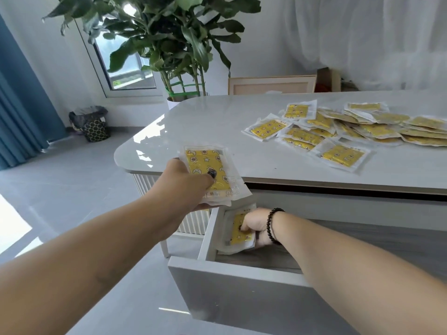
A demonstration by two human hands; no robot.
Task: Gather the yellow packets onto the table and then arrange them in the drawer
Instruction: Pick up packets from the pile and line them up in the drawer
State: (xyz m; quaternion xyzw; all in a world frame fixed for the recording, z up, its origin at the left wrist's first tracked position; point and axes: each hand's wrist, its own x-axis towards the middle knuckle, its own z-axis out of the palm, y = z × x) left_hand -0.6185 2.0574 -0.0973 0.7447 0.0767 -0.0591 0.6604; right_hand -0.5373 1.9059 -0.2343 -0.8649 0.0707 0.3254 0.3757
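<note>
In the drawer the right hand grips a packet (left hand holds a stack)

Bright daylight on my feed, coming from the window at upper left. Glare patches on the glossy table corner and floor, lower left blown white. Sheer curtain washed out. Wide-angle bending at edges; forearms soft, slight overall compression blur.
</note>
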